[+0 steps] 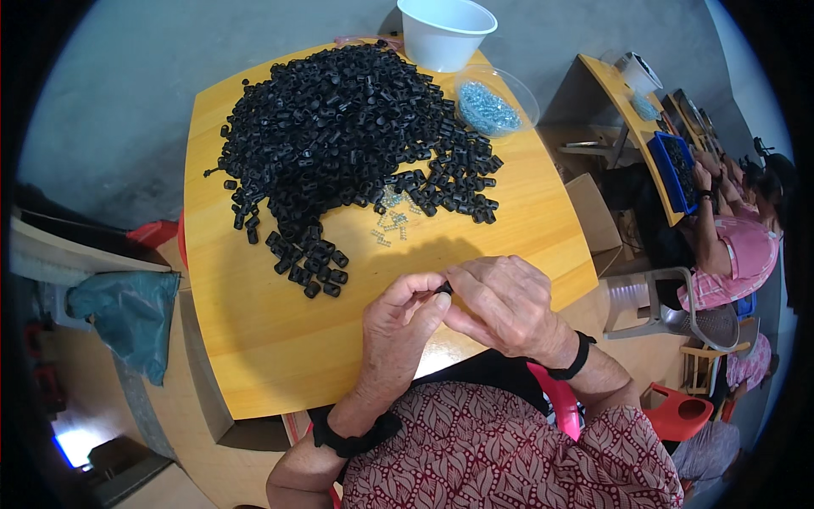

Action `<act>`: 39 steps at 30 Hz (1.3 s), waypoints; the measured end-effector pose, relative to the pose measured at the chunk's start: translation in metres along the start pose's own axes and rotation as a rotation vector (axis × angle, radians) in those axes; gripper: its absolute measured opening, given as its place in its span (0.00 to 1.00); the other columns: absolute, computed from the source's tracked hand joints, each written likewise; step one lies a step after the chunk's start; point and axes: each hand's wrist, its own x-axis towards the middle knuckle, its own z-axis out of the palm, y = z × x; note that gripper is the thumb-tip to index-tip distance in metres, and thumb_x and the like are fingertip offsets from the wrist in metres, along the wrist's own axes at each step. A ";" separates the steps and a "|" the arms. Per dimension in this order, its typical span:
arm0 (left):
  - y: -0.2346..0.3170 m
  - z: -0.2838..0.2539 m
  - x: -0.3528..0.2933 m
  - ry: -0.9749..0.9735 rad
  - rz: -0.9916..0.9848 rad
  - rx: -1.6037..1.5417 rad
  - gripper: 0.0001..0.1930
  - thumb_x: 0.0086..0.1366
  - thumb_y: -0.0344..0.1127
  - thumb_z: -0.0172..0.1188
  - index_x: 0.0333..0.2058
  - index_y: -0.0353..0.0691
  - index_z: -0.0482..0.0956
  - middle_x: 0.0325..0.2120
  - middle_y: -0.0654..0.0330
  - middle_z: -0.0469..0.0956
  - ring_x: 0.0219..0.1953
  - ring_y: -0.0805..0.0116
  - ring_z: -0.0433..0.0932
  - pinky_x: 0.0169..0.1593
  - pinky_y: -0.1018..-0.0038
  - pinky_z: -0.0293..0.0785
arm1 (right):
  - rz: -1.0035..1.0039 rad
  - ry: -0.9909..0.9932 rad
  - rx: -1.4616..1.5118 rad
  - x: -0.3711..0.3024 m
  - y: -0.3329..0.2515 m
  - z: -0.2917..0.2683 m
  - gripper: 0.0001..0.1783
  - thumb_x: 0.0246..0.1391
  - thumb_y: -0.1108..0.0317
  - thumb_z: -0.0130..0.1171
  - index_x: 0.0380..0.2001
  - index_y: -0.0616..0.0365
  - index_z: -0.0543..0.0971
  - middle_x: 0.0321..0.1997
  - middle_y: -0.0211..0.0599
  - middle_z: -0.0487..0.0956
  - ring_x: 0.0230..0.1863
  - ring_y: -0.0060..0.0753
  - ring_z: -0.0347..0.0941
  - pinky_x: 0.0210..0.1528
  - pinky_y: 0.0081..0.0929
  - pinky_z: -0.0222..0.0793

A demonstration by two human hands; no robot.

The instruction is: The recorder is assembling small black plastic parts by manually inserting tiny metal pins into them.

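Observation:
Near the front of the table, my left hand (pixel 405 321) pinches a small black plastic cord lock (pixel 443 288) between thumb and fingers. My right hand (pixel 500 301) closes over the same piece from the other side, its fingertips pressed against it and partly hiding it. Beyond my hands a large heap of black cord-lock parts (pixel 331 119) covers the far half of the table. A few loose metal springs (pixel 392 225) lie on the wood just in front of the heap. More springs fill a clear round bowl (pixel 492 106) at the far right.
A white tub (pixel 445 34) stands at the back of the yellow wooden table (pixel 254 365). Cardboard boxes (pixel 589 212) sit on the floor to the right. Further right, people work at another table with a blue tray (pixel 674 174). A green plastic bag (pixel 127 314) hangs at left.

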 end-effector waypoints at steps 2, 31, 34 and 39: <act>-0.001 0.000 0.000 0.006 0.003 0.016 0.11 0.66 0.23 0.60 0.47 0.31 0.77 0.42 0.64 0.77 0.47 0.77 0.74 0.54 0.77 0.71 | -0.011 -0.002 0.004 -0.001 0.001 0.001 0.18 0.45 0.64 0.70 0.38 0.64 0.81 0.31 0.36 0.79 0.30 0.32 0.77 0.30 0.26 0.70; 0.024 -0.007 0.007 0.030 0.027 0.290 0.11 0.65 0.27 0.60 0.45 0.32 0.81 0.38 0.58 0.84 0.42 0.73 0.81 0.49 0.77 0.75 | -0.019 0.087 0.102 -0.001 0.006 0.010 0.11 0.42 0.69 0.71 0.28 0.62 0.79 0.20 0.32 0.73 0.20 0.31 0.73 0.23 0.27 0.70; 0.030 -0.003 0.003 0.002 0.068 0.295 0.12 0.65 0.26 0.60 0.47 0.35 0.81 0.41 0.58 0.83 0.44 0.74 0.80 0.51 0.77 0.75 | -0.045 0.091 0.110 0.005 0.005 0.009 0.12 0.43 0.68 0.70 0.29 0.61 0.79 0.20 0.32 0.74 0.20 0.32 0.74 0.23 0.28 0.71; 0.059 -0.014 -0.002 -0.008 0.179 0.559 0.13 0.65 0.24 0.60 0.48 0.36 0.81 0.41 0.61 0.81 0.44 0.74 0.79 0.52 0.76 0.73 | -0.051 0.021 0.158 0.017 -0.002 0.003 0.15 0.46 0.65 0.71 0.35 0.63 0.80 0.22 0.34 0.74 0.22 0.33 0.74 0.24 0.29 0.71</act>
